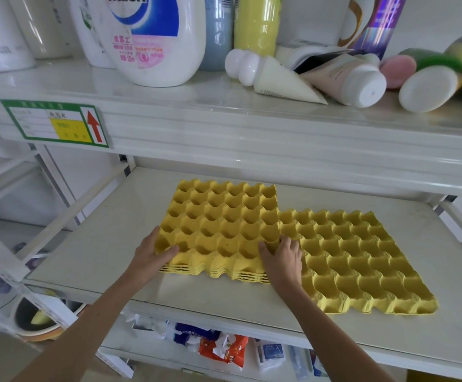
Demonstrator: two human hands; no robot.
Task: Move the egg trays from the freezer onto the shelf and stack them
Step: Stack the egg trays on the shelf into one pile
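Hands [152, 253] [282, 257] grip stacked trays [218, 224] | tray count unclear | shelf [100, 244]

The pale grey flat shelf board [320, 304] carries a stack of yellow moulded-pulp egg trays [218, 227] touching a single yellow moulded-pulp egg tray [362, 260].

A stack of yellow moulded-pulp egg trays [218, 224] is sitting on the white metal shelf [92, 244], touching a single yellow pulp tray [362, 257] lying to its right.

Matt yellow moulded-pulp egg trays [218, 224] lie on a smooth, slightly glossy white shelf [92, 244].
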